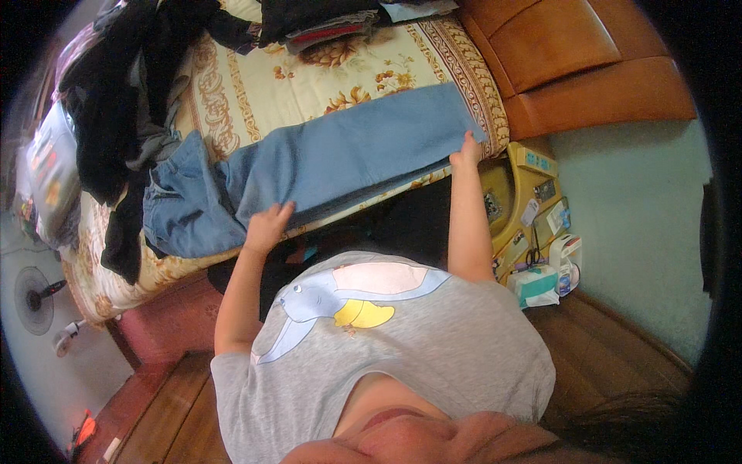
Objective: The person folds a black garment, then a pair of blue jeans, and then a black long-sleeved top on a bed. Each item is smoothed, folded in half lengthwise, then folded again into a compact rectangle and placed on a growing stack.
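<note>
A pair of blue denim jeans (359,145) lies lengthwise over the near side of the bed, its legs laid together. The waistband end, at the left, is rumpled and folded over. My left hand (269,226) grips the near edge of the jeans below the crumpled upper part, with some fingers hidden. At the leg's hem, my right hand (467,152) pinches the near corner; its other fingers are out of sight under the cloth.
The bed's floral cover (342,69) bears dark clothes (104,116) at left and a folded stack (330,35) at the far side. A brown padded headboard (556,52) stands right. Below it, a yellow bedside shelf (516,197) holds scissors (533,252) and a tissue pack (530,287). A fan (37,298) appears left.
</note>
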`<state>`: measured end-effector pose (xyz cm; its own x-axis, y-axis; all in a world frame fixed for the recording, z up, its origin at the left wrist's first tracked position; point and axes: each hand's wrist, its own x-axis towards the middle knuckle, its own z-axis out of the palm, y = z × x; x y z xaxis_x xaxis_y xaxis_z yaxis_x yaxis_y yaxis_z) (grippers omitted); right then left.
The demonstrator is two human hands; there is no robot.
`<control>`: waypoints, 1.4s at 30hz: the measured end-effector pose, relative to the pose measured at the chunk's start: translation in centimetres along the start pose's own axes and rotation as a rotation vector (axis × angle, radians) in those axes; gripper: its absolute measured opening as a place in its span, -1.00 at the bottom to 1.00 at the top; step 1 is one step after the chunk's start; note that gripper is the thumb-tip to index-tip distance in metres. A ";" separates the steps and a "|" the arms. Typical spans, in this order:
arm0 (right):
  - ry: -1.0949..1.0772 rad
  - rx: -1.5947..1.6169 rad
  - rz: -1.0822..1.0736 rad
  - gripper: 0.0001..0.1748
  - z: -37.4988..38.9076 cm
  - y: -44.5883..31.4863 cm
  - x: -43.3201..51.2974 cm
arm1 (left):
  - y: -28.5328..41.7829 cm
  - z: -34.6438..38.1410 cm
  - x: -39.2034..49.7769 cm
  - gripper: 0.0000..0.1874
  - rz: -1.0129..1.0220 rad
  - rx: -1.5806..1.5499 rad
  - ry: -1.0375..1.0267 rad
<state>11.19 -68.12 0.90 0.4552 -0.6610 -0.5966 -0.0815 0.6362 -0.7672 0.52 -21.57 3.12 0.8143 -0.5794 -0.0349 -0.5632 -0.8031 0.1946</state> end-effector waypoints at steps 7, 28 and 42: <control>0.120 -0.299 -0.236 -0.57 -2.9 0.1 3.1 | 1.3 1.6 0.0 -0.42 -0.045 -0.018 -0.168; -0.295 -1.678 -0.502 -0.59 -3.2 -5.5 5.9 | 2.5 3.1 -1.4 -0.34 0.021 -0.010 -0.075; -0.414 -1.521 -0.553 -0.61 -7.1 -6.4 10.0 | 3.3 1.9 0.1 -0.14 0.021 0.011 -0.378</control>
<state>10.00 -81.67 -1.82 0.8888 -0.3584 -0.2855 -0.4576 -0.7266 -0.5125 -1.49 -24.58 1.89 0.6940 -0.6048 -0.3906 -0.5828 -0.7905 0.1884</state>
